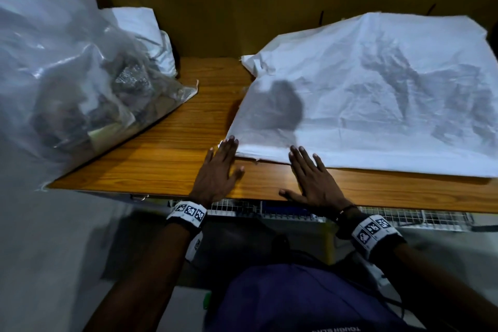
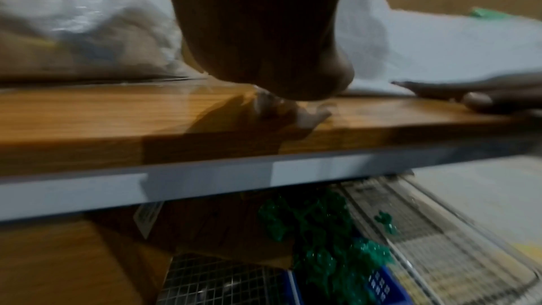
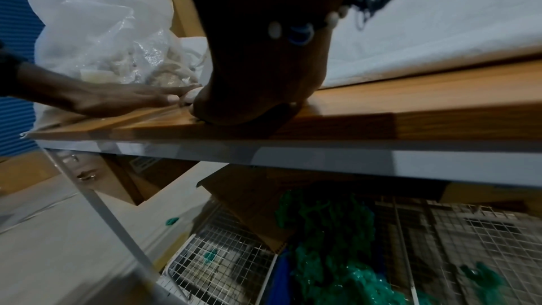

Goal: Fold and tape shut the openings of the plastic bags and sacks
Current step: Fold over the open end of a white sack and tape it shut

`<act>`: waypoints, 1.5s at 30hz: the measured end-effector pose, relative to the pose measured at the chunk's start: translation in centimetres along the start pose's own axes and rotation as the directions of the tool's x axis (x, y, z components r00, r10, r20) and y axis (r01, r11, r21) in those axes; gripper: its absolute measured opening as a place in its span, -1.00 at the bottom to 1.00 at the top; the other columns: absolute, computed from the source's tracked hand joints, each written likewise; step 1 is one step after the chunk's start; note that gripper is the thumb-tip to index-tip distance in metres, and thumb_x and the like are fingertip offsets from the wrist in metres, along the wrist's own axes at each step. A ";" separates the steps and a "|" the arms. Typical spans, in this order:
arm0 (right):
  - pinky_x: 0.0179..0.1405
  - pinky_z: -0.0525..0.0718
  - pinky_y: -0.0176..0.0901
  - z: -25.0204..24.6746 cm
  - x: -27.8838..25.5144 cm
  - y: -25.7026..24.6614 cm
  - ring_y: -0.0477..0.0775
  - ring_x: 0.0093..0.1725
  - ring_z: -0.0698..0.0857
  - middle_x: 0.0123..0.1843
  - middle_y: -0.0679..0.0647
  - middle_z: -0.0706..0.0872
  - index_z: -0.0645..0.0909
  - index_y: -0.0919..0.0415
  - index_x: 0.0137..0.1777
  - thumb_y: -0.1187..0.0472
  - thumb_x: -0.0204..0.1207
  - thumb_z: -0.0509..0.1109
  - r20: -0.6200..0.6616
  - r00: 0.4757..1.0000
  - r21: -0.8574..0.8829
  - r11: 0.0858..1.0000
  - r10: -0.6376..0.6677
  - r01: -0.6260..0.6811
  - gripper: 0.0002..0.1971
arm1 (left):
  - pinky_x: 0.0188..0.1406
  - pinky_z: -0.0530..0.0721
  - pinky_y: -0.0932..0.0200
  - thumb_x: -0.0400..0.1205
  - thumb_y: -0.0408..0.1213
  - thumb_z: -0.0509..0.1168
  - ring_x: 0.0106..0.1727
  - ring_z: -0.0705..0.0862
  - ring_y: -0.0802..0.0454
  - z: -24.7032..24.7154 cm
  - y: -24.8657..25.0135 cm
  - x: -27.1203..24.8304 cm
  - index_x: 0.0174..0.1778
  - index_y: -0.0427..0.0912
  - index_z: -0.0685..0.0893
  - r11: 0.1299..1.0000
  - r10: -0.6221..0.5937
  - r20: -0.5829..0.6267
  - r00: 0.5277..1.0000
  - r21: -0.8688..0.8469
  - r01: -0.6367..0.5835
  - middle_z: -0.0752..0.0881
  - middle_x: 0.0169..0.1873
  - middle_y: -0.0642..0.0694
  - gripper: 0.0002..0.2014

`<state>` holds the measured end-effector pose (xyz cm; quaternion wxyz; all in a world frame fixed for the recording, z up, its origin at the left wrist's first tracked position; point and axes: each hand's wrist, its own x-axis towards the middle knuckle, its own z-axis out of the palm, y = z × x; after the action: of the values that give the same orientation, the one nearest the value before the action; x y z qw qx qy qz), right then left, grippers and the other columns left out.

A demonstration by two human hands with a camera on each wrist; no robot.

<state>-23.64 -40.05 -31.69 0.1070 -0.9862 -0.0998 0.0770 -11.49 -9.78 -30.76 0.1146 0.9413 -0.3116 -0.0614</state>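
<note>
A white woven sack [image 1: 377,94] lies flat on the right half of the wooden table [image 1: 167,153], its near edge facing me. My left hand [image 1: 219,162] lies flat, palm down, with straight fingers touching the sack's near left corner. My right hand [image 1: 310,175] lies flat beside it, fingertips on the sack's near edge. Neither hand holds anything. A clear plastic bag [image 1: 67,67] stuffed with scraps sits at the left of the table. In the right wrist view the left hand [image 3: 111,99] rests flat in front of the clear bag [image 3: 111,27]. The left wrist view is blurred.
A second white sack [image 1: 145,35] stands behind the clear bag against a brown back wall. Under the table a wire basket [image 3: 223,263] holds green plastic pieces [image 3: 328,222] and a blue crate [image 2: 378,284]. Bare tabletop lies between bag and sack.
</note>
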 end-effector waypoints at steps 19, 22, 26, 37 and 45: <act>0.86 -0.06 0.21 -1.0 -2.0 2.1 0.03 0.86 -0.31 0.89 0.01 -0.31 -0.21 -0.06 0.88 -0.58 0.68 -0.06 0.030 0.998 -0.027 0.998 -0.062 0.063 -0.06 | 0.17 0.77 -0.04 0.61 -0.32 0.49 0.08 0.81 0.03 1.3 0.9 3.8 -0.01 -0.13 0.90 0.696 -0.506 -0.250 0.826 -0.683 0.219 0.88 -0.01 -0.03 -0.89; 0.85 -0.03 0.23 -1.4 -1.9 2.3 0.04 0.86 -0.29 0.89 0.01 -0.29 -0.18 -0.05 0.88 -0.59 0.67 -0.03 0.041 0.997 -0.027 0.997 -0.067 0.068 -0.04 | -0.03 0.79 0.11 0.48 -0.43 0.64 -0.05 0.84 0.04 0.1 1.1 4.5 -0.09 -0.28 0.88 0.524 -0.607 -0.142 0.782 -0.811 0.260 0.88 -0.11 -0.12 -0.86; 0.86 -0.07 0.23 -1.1 -1.3 0.9 0.07 0.87 -0.28 0.89 0.06 -0.24 -0.12 0.05 0.88 -0.62 0.64 -0.03 0.020 1.000 0.004 1.000 -0.004 0.004 0.02 | -0.28 0.61 0.35 0.24 -0.27 0.80 -0.17 0.75 -0.02 -0.7 0.3 4.6 -0.12 -0.22 0.76 0.543 -0.666 -0.176 0.725 -0.781 0.308 0.81 -0.16 -0.13 -0.58; 0.84 0.07 0.24 -0.9 7.3 -7.8 0.28 0.87 -0.06 0.87 0.31 -0.07 -0.04 0.40 0.84 -0.71 0.53 -0.16 0.070 0.988 -0.010 0.991 -0.135 0.136 0.26 | 0.42 0.34 -0.31 0.24 0.13 0.73 0.34 0.55 -0.19 -1.1 1.1 4.0 -0.07 -0.01 0.61 0.612 -0.758 -0.229 0.610 -0.571 0.547 0.65 0.14 -0.08 -0.45; 0.85 -0.02 0.21 -0.7 7.6 -7.1 0.25 0.87 -0.09 0.87 0.29 -0.10 -0.07 0.39 0.85 -0.71 0.51 -0.05 0.058 0.986 -0.045 0.986 -0.155 0.157 0.27 | 0.44 0.48 -0.19 0.59 -0.52 0.39 0.50 0.59 -0.19 1.8 3.1 2.4 0.44 -0.04 0.71 0.984 -0.173 -0.346 0.922 -0.100 0.147 0.68 0.44 -0.11 -0.50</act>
<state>-17.42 -31.77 -30.36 0.0855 -0.9753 -0.1815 0.0925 -11.64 -13.95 -31.86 0.1974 0.9544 -0.2058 0.0883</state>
